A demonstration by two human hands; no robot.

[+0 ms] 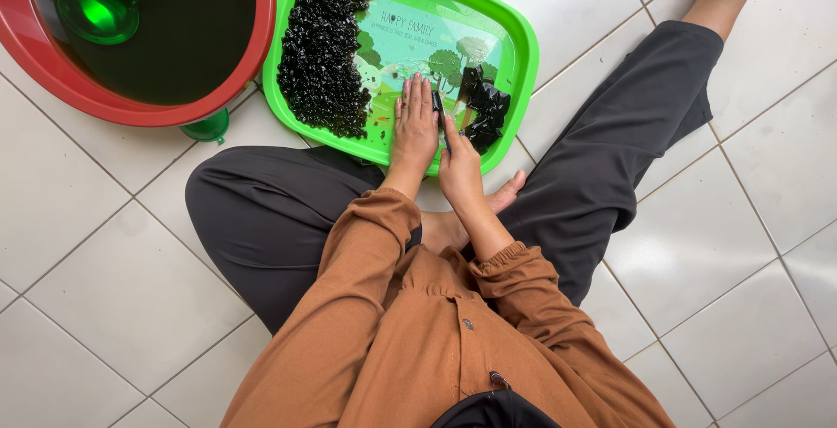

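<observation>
Hands (pixel 415 127) (pixel 459 165) flat on green tray (pixel 520 31), perhaps cutting

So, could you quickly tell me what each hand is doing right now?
Left hand: open, flat on the green tray.
Right hand: closed on a small dark piece.

Red basin (pixel 261 36) of dark liquid; green funnel (pixel 96 10) inside; white tiled floor (pixel 113 297).

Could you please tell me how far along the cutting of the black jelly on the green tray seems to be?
Done: a large heap of small black jelly cubes fills one side of the green plastic tray. In hand: the left hand lies flat while the right hand works beside it. Left: a few bigger glossy black jelly chunks remain uncut.
</observation>
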